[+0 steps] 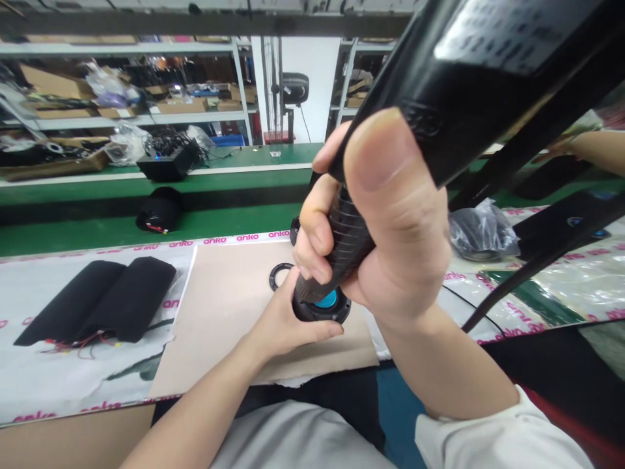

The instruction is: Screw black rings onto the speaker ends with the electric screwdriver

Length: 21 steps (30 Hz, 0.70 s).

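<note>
Left of the round black fitting (322, 311), two black padded sleeves (95, 303) with loose red wires, on white printed film (73, 384). Just beside the fitting, a flat black ring (280, 277) on a cardboard sheet (219, 312). Around its rim, the left hand (280, 319), closed. Above it, the right hand (390, 221), tightly gripping the ribbed handle of a black handheld tool (349, 238), tip against the fitting, exact contact hidden. Farther right, a plastic bag (481, 231). Chief risks: a tip slip under hard pressure, with a gouged blue centre or jabbed left fingers; sliding of the fitting on the cardboard from a loosened left hold.
</note>
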Available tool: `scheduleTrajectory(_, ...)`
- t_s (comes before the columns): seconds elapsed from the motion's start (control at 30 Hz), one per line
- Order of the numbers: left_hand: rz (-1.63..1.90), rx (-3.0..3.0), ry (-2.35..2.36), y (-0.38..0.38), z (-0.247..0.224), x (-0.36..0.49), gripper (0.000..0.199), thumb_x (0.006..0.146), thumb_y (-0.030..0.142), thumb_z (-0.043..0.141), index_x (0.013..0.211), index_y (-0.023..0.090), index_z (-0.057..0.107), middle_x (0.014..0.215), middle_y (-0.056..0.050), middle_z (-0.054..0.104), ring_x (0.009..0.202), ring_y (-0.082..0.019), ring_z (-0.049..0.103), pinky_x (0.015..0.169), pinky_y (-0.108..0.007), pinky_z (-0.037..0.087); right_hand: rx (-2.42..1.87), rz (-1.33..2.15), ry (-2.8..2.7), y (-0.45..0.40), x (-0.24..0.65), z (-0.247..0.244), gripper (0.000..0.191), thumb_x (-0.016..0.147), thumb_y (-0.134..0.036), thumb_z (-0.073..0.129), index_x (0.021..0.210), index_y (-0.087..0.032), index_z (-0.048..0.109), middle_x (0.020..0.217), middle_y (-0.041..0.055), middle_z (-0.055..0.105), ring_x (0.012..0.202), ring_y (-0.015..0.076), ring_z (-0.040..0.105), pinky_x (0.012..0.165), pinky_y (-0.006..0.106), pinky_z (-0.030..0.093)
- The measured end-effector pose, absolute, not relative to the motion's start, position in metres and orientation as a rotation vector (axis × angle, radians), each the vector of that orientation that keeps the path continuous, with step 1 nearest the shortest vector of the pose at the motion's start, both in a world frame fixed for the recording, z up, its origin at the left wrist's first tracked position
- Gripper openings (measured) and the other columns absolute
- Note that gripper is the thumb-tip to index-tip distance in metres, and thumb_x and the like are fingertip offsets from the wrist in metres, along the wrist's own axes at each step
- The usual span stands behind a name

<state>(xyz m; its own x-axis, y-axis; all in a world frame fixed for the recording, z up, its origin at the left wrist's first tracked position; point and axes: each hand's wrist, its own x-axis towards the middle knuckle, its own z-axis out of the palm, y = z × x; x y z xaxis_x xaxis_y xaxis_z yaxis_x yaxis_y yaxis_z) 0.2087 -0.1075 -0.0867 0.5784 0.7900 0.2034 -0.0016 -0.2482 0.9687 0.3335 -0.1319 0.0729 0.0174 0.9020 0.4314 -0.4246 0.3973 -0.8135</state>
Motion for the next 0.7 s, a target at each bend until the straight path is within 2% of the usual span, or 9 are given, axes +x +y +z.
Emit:
scheduleTrajectory(0.17,0.842,1.670,0.681,-0.109,-0.085,0.207,0.075,0.072,0.044,0.098,0.134,0.020,0.063,0.135,-0.012,0.074,0.127,-0.038,0.069,0.106,-0.048,0.059,-0.647,1.098,-1.178,-0.126,0.329,0.069,0.049,0.078,-0.065,0.089,0.075,-0.023,0.064,0.051,-0.0047,0.050,0.034,0.0144,0.039,0.031,0.031,0.030)
scheduleTrajectory(0.33,0.796,1.657,0.601,-0.112,-0.076,0.208,0.065,0.075,0.041,0.097,0.131,0.021,0.070,0.135,-0.011,0.078,0.130,-0.040,0.070,0.110,-0.050,0.059,-0.620,1.173,-1.221,-0.124,0.322,0.062,0.034,0.079,-0.031,0.089,0.073,-0.021,0.058,0.054,-0.0068,0.052,0.036,0.0102,0.042,0.036,0.025,0.033)
scheduleTrajectory(0.43,0.812,1.624,0.525,-0.110,-0.069,0.208,0.076,0.073,0.034,0.099,0.140,0.020,0.066,0.143,-0.012,0.074,0.136,-0.040,0.068,0.116,-0.052,0.057,-0.630,1.185,-1.254,-0.126,0.325,0.057,0.047,0.084,-0.042,0.088,0.064,-0.021,0.051,0.056,-0.0034,0.052,0.038,0.0103,0.042,0.037,0.026,0.033)
scheduleTrajectory(0.5,0.821,1.614,0.495,-0.109,-0.066,0.208,0.082,0.070,0.031,0.102,0.143,0.021,0.065,0.147,-0.012,0.072,0.141,-0.040,0.065,0.120,-0.051,0.055,-0.608,1.181,-1.248,-0.126,0.329,0.055,0.051,0.083,-0.050,0.091,0.064,-0.020,0.054,0.058,-0.0022,0.054,0.041,0.0103,0.043,0.039,0.026,0.035)
scheduleTrajectory(0.6,0.786,1.622,0.516,-0.108,-0.066,0.209,0.084,0.067,0.032,0.105,0.141,0.021,0.066,0.141,-0.011,0.074,0.138,-0.038,0.067,0.118,-0.049,0.057,-0.587,1.191,-1.269,-0.125,0.332,0.052,0.047,0.077,-0.055,0.097,0.072,-0.020,0.065,0.060,-0.0021,0.055,0.046,0.0102,0.047,0.043,0.025,0.041)
scheduleTrajectory(0.7,0.777,1.655,0.626,-0.106,-0.068,0.212,0.088,0.062,0.035,0.107,0.140,0.022,0.068,0.134,-0.012,0.076,0.132,-0.040,0.070,0.113,-0.054,0.060,-0.654,1.169,-1.294,-0.121,0.328,0.052,0.060,0.068,-0.067,0.098,0.069,-0.019,0.062,0.056,-0.0017,0.053,0.043,0.0107,0.046,0.040,0.025,0.041)
